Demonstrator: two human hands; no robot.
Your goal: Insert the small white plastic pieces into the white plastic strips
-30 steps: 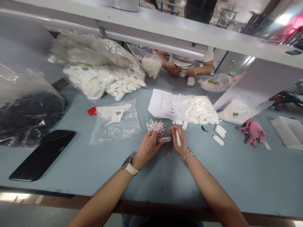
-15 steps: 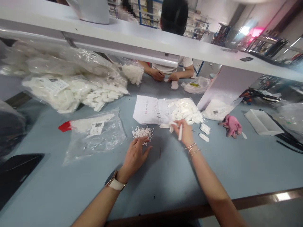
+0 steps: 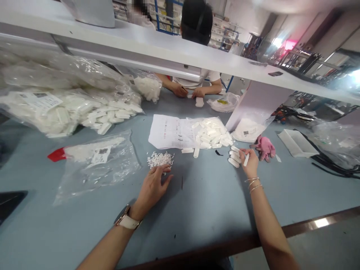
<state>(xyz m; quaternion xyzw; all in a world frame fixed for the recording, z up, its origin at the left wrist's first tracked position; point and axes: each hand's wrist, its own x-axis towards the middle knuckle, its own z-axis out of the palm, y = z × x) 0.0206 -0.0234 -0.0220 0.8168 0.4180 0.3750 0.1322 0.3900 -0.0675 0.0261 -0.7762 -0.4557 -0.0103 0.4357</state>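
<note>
My left hand point(image 3: 153, 187) rests on the table with fingers loosely stretched and thumb apart. Its fingertips touch the near edge of a pile of tiny white pieces point(image 3: 159, 159). Farther right, my right hand point(image 3: 249, 163) is closed around a slim white stick point(image 3: 246, 159), exact kind unclear. At its thumb and index finger is a small white oblong plastic piece point(image 3: 235, 149), lying against a short row of similar pieces point(image 3: 233, 162). Whether the fingers still grip that piece cannot be made out. A larger heap of white oblong pieces point(image 3: 212, 132) lies on a plastic bag beside a printed sheet point(image 3: 164, 131).
Left of the pile lies a clear labelled bag point(image 3: 104, 165) with a red scoop point(image 3: 56, 154). Big bags of white parts point(image 3: 64, 112) stand behind. Pink gloves point(image 3: 266, 147) and a white tray point(image 3: 298, 143) are at right. A co-worker's hands point(image 3: 180, 90) work beneath the shelf point(image 3: 168, 48).
My right hand has moved right, from beside the heap to the short row, carrying a white piece and the stick. The view has turned slightly right. My left hand stays by the tiny pieces.
</note>
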